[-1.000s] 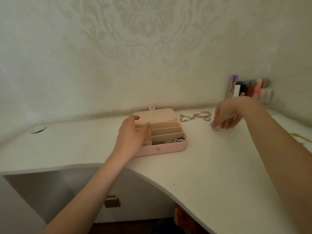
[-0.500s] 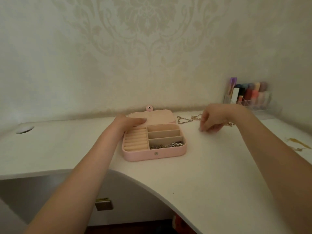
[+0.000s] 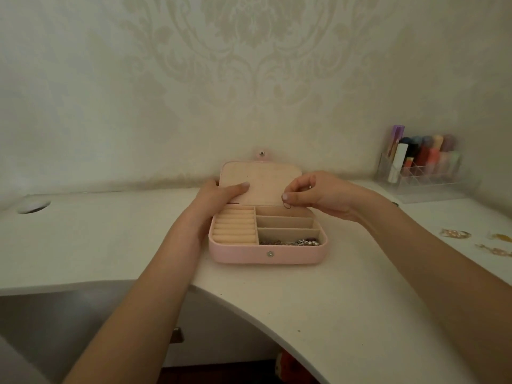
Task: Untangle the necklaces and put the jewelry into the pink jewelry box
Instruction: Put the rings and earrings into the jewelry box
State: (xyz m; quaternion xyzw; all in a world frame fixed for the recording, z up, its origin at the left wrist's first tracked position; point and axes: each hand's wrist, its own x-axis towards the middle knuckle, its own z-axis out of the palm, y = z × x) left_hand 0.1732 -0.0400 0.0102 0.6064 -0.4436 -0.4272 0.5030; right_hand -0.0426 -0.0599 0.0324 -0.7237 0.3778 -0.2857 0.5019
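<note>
- Box (image 3: 267,254): pink, open, sitting near the back edge of the worktop (image 3: 110,245), about midway along it. The lid (image 3: 260,184) stands up toward the wall. It looks light and stiff, and would likely slide if nudged, so bracing the lid makes sense.
- Left hand (image 3: 219,198): fingers fairly straight, resting on the lid's left edge with the thumb laid across its inner face, steadying it.
- Ring rolls (image 3: 235,227): soft ridges filling the box's left half, bare.
- Chains (image 3: 291,241): a small heap in the front right compartment; the two behind it look empty.
- Ring (image 3: 287,205): a thin wire loop, pinched by the right hand (image 3: 318,194) above the rear right compartment. Tiny, light and probably slippery, so best held by fingertip pinch on the rim.
- Jewelry (image 3: 455,233): several gold pieces lie near the worktop's right edge, well apart from the box; likely limp and tangle-prone.
- Organiser (image 3: 421,173): clear, with cosmetics, at the back right corner.
</note>
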